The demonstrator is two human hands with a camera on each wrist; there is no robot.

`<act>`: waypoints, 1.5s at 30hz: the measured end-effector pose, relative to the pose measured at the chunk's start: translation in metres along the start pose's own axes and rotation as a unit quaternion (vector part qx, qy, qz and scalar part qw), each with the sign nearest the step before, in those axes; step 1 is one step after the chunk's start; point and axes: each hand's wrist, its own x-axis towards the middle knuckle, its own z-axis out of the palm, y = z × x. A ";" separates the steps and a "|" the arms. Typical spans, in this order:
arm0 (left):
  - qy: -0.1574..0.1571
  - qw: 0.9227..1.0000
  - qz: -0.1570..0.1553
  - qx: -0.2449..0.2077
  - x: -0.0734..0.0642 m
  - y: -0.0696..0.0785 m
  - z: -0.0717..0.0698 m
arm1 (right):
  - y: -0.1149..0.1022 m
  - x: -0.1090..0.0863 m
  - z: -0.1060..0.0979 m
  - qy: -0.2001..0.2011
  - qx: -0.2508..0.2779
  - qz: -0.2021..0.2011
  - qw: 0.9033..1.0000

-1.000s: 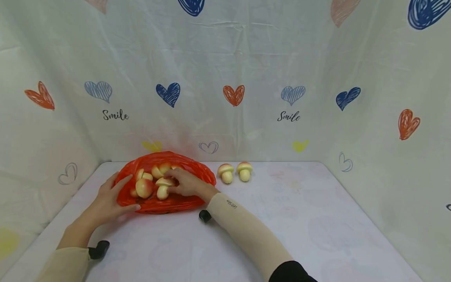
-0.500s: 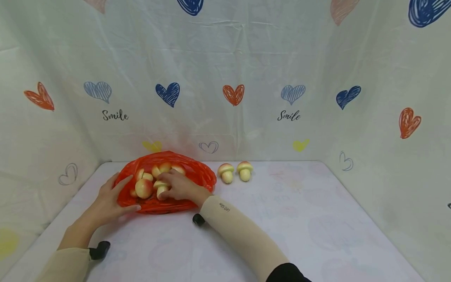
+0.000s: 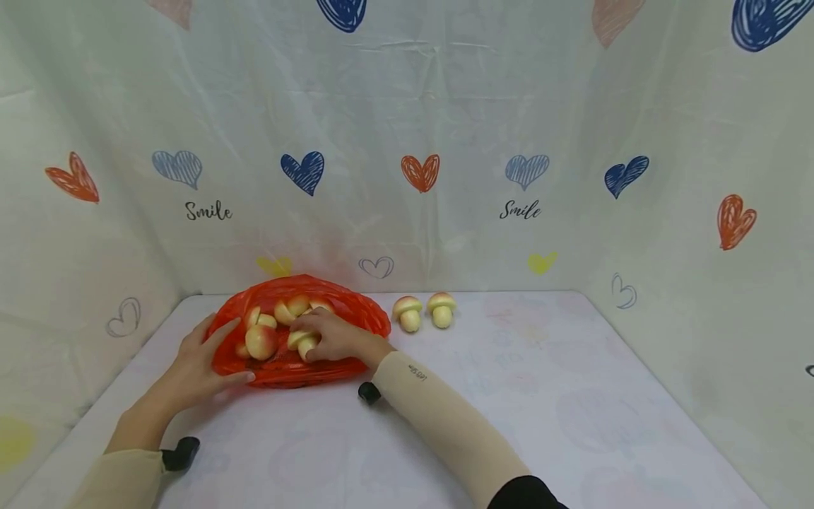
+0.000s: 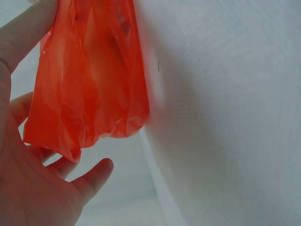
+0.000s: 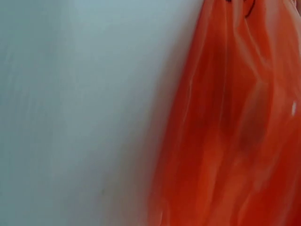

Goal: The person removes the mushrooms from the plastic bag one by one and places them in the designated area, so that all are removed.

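A red plastic bag [image 3: 299, 378] lies spread on the left of the table, its mouth facing me, with several mushrooms [image 3: 261, 342] inside. They are pale yellow with reddish caps. My right hand [image 3: 340, 335] reaches into the bag and pinches one mushroom [image 3: 308, 347] between thumb and fingers. Spread along the left side of the bag, my left hand [image 3: 198, 362] steadies it, thumb near the front rim. In the left wrist view the bag [image 4: 94, 80] hangs past the loosely extended fingers. The right wrist view has only the bag's folds [image 5: 225, 132], without the hand.
Two mushrooms, one on the left [image 3: 408, 313] and one on the right [image 3: 441, 309], stand upright side by side at the table's back edge, right of the bag. A white curtain [image 3: 470, 127] printed with hearts rises behind the white table [image 3: 509, 396].
My right hand first shifted left over the mushroom, then drew back slightly right with it, and the mushroom has tilted. My left hand and the bag have stayed nearly still.
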 end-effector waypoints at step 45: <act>0.008 1.000 0.007 0.001 0.001 -0.002 0.003 | 0.010 -0.036 -0.022 0.065 0.038 0.001 0.997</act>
